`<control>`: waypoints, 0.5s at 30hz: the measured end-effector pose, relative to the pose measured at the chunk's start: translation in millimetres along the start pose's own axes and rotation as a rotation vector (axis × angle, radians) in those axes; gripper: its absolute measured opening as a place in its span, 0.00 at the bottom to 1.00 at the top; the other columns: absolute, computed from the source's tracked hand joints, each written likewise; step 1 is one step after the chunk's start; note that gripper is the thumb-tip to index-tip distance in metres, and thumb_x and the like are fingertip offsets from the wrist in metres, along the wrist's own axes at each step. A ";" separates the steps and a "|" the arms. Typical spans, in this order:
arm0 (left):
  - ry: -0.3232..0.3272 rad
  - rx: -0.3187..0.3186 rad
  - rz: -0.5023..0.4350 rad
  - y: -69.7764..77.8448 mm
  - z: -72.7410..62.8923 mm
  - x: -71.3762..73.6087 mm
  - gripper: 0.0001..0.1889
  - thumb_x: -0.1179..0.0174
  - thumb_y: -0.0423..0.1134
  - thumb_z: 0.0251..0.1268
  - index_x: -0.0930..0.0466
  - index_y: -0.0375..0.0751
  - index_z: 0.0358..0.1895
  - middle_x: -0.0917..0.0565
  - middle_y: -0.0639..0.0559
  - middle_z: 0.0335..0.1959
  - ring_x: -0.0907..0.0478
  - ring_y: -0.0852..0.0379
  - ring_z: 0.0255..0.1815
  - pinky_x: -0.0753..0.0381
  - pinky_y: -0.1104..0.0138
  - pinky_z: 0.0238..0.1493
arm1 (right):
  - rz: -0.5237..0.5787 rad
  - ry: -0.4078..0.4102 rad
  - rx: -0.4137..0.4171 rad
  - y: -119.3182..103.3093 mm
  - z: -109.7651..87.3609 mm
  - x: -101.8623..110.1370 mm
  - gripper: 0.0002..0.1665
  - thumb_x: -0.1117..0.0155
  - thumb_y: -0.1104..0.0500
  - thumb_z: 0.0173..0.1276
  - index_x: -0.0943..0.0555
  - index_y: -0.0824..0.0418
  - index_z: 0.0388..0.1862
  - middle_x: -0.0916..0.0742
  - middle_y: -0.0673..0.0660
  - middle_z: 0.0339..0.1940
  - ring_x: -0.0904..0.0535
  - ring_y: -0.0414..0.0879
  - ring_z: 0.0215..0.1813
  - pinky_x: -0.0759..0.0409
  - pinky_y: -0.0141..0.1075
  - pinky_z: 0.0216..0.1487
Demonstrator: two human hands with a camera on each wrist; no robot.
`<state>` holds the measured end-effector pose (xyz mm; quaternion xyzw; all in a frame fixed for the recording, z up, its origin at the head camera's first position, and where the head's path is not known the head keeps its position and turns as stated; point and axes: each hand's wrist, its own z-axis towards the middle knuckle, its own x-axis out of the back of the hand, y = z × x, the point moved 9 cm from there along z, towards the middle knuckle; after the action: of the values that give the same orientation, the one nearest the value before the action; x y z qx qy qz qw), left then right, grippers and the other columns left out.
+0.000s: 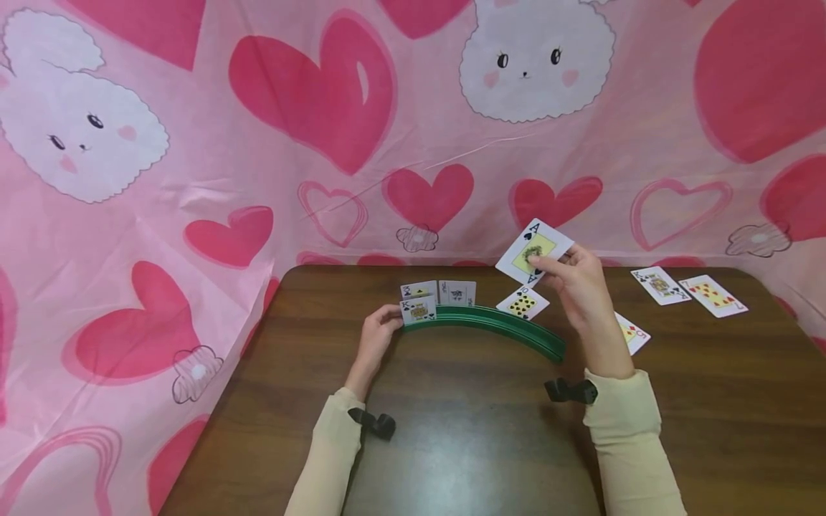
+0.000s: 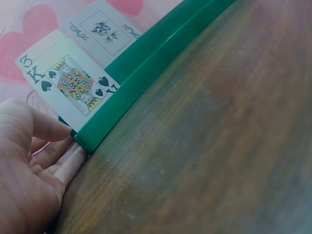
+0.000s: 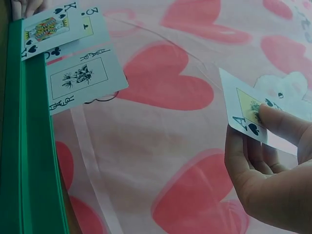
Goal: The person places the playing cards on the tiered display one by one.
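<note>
My right hand point(image 1: 583, 290) pinches an ace of spades point(image 1: 521, 252) between thumb and fingers, up above the table; the right wrist view shows the thumb on its face. My left hand point(image 1: 376, 337) grips the left end of a curved green card holder point(image 1: 503, 321), its thumb at the end corner in the left wrist view. Standing in the holder's left part are a king of spades point(image 2: 75, 87), a three of clubs point(image 3: 97, 29) partly hidden behind it, and a joker point(image 1: 457, 293) beside them.
A black ten point(image 1: 524, 304) lies behind the holder. Farther right lie a king point(image 1: 660, 285) and a seven of diamonds point(image 1: 715, 295). Another diamond card point(image 1: 632, 334) is partly hidden by the right wrist. Pink heart-printed cloth point(image 1: 432, 143) hangs behind the wooden table point(image 1: 464, 430).
</note>
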<state>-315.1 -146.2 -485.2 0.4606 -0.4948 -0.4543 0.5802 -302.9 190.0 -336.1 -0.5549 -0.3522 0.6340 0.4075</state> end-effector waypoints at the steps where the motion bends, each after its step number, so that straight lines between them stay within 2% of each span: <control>1: 0.001 -0.008 0.004 0.6 0.3 0.4 0.12 0.43 0.24 0.68 0.16 0.25 0.49 0.13 0.37 0.49 0.18 0.49 0.51 0.24 0.64 0.53 | -0.002 0.001 -0.004 0.9 0.0 0.3 0.14 0.35 0.73 0.70 0.18 0.58 0.50 0.10 0.51 0.44 0.12 0.44 0.43 0.15 0.34 0.46; 5: 0.008 -0.026 0.011 1.7 0.8 1.5 0.11 0.43 0.24 0.67 0.15 0.25 0.48 0.13 0.37 0.49 0.18 0.49 0.51 0.23 0.63 0.53 | -0.096 0.001 -0.014 5.4 0.5 -1.4 0.12 0.32 0.70 0.70 0.19 0.58 0.48 0.10 0.49 0.44 0.13 0.43 0.44 0.16 0.32 0.48; 11: 0.005 0.025 0.011 -1.8 0.6 0.7 0.12 0.43 0.25 0.69 0.16 0.25 0.51 0.14 0.36 0.52 0.19 0.47 0.54 0.24 0.58 0.58 | -0.270 -0.046 -0.054 19.0 2.5 -9.7 0.11 0.31 0.68 0.69 0.24 0.59 0.45 0.12 0.46 0.44 0.15 0.43 0.46 0.16 0.31 0.49; 15: 0.005 0.044 0.015 -2.3 0.5 -0.3 0.12 0.44 0.25 0.70 0.16 0.26 0.51 0.14 0.37 0.52 0.19 0.47 0.55 0.25 0.58 0.59 | -0.320 -0.064 -0.062 25.4 3.8 -11.4 0.10 0.31 0.66 0.71 0.23 0.58 0.46 0.13 0.47 0.45 0.16 0.43 0.46 0.17 0.31 0.48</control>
<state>-315.8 -146.4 -487.4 0.4707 -0.5067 -0.4380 0.5744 -309.2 169.0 -353.6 -0.4835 -0.4682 0.5672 0.4746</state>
